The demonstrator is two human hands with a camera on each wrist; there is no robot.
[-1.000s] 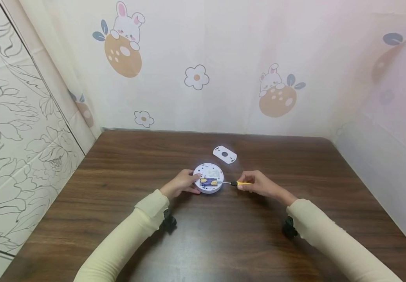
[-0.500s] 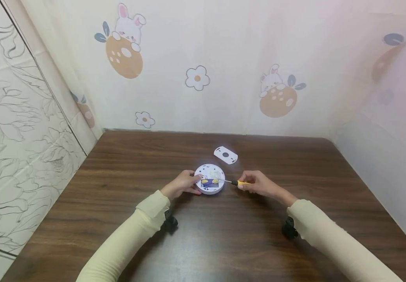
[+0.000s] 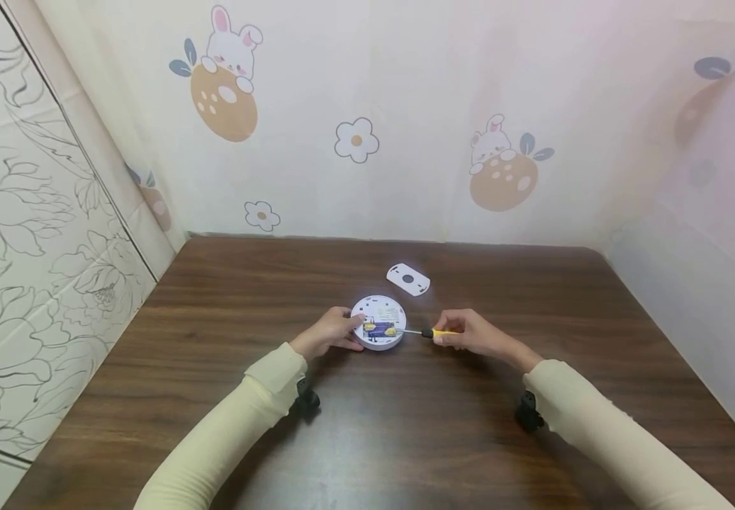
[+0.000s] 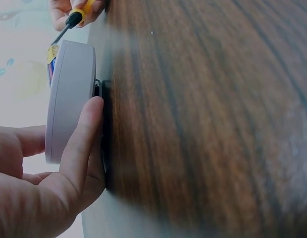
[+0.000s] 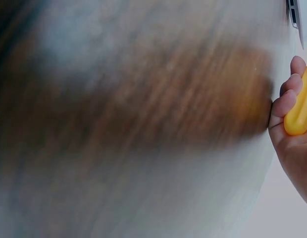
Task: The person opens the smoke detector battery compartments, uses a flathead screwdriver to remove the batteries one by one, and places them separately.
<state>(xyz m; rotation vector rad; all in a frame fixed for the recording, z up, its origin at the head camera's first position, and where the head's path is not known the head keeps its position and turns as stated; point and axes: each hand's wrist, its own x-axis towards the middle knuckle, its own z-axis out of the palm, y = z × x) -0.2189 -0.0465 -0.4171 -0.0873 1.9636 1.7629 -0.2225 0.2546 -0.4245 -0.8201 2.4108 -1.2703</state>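
In the head view, a round white device [image 3: 385, 303], resembling a smoke alarm, has its underside turned up. Purple-and-yellow batteries [image 3: 380, 329] sit in its compartment, their yellow end standing above the face in the left wrist view. My left hand [image 3: 329, 331] grips the device's left edge, thumb on top and fingers beneath. My right hand [image 3: 469, 331] pinches the yellow handle of a screwdriver [image 3: 439, 332]. The screwdriver's metal shaft points left, its tip at the right end of the batteries; whether it touches them is too small to tell.
A flat white mounting plate [image 3: 408, 279] with a dark round centre lies just behind the device. Everything rests on a dark brown wooden table [image 3: 393, 439]. A patterned curtain [image 3: 418, 184] hangs along its back edge.
The screwdriver tip has shifted slightly right and down at the batteries, with my right hand moving a little right. My left hand keeps its grip on the device.
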